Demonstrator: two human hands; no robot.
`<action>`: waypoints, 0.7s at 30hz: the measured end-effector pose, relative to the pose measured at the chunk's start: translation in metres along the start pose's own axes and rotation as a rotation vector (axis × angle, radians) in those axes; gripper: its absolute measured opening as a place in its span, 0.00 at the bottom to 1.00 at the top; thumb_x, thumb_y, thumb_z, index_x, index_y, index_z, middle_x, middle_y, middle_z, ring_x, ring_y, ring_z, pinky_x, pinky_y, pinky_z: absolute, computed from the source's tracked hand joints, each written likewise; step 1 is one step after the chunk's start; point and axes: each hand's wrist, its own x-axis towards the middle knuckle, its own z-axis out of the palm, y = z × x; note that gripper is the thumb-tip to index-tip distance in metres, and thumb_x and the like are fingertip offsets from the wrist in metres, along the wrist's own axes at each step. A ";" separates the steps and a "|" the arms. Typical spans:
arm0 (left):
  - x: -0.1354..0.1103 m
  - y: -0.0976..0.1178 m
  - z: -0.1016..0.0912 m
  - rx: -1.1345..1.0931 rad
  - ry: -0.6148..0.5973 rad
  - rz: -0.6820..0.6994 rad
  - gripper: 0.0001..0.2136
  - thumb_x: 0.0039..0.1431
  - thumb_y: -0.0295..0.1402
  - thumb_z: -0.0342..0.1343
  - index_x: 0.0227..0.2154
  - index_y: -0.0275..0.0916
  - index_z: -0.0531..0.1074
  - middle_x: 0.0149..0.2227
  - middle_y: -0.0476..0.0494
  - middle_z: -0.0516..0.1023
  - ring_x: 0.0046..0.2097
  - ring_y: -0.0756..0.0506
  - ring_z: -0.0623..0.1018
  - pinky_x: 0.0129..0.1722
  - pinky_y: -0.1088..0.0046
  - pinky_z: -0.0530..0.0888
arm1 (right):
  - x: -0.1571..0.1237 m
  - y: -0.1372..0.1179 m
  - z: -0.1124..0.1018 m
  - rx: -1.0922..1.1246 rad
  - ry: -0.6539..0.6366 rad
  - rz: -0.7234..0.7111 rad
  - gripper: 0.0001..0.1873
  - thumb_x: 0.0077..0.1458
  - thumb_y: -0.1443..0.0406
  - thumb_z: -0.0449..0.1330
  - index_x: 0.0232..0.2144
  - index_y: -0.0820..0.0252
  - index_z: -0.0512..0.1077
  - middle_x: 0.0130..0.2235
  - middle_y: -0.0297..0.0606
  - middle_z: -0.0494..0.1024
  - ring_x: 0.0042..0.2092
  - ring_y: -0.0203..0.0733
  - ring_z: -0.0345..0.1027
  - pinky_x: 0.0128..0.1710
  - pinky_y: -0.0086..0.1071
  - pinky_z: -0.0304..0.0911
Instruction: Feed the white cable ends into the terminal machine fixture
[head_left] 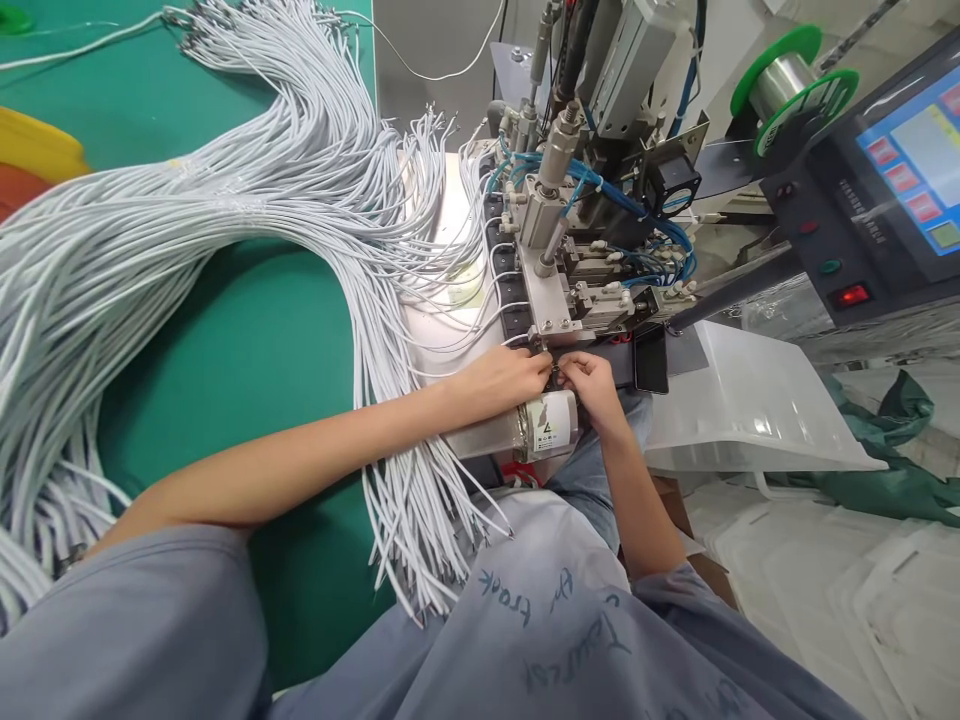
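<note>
My left hand (pixel 517 376) reaches across the white cables to the near end of the machine (pixel 551 300), its fingers closed in a pinch. Close beside it, my right hand (pixel 591 385) is pinched too, thumb and fingertips together. A tiny dark metallic piece (pixel 556 370) shows between the two sets of fingertips; its kind is too small to tell. A row of black clamps (pixel 510 290) with white cables leading into them runs along the machine's left side. Just below my hands sits a labelled box-like piece (pixel 550 424) wrapped in clear plastic.
A large bundle of white cables (pixel 247 195) sprawls over the green mat (pixel 300 330). To the right are a control panel (pixel 870 220) with a lit screen, a solder wire spool (pixel 787 90), a black phone-like slab (pixel 650 360) and a translucent plastic tray (pixel 757 400).
</note>
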 end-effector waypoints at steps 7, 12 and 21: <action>-0.006 0.006 -0.010 -0.021 0.004 -0.127 0.09 0.55 0.19 0.49 0.29 0.31 0.74 0.29 0.38 0.75 0.30 0.45 0.76 0.23 0.72 0.63 | 0.004 0.009 0.002 -0.038 -0.142 -0.106 0.16 0.48 0.54 0.55 0.19 0.57 0.59 0.17 0.25 0.56 0.20 0.30 0.49 0.19 0.26 0.48; -0.012 0.008 -0.014 -0.021 0.001 -0.204 0.11 0.53 0.18 0.49 0.21 0.32 0.72 0.23 0.40 0.73 0.25 0.44 0.74 0.21 0.72 0.60 | 0.005 0.009 -0.004 -0.122 -0.013 -0.171 0.15 0.49 0.56 0.54 0.18 0.57 0.59 0.17 0.26 0.56 0.20 0.30 0.48 0.20 0.26 0.48; -0.011 -0.001 -0.018 0.004 -0.116 -0.402 0.13 0.55 0.17 0.44 0.32 0.30 0.73 0.30 0.34 0.77 0.34 0.40 0.76 0.26 0.71 0.59 | -0.116 -0.019 0.032 -0.513 -0.085 -0.268 0.07 0.52 0.62 0.57 0.26 0.58 0.72 0.23 0.34 0.73 0.24 0.36 0.63 0.27 0.30 0.57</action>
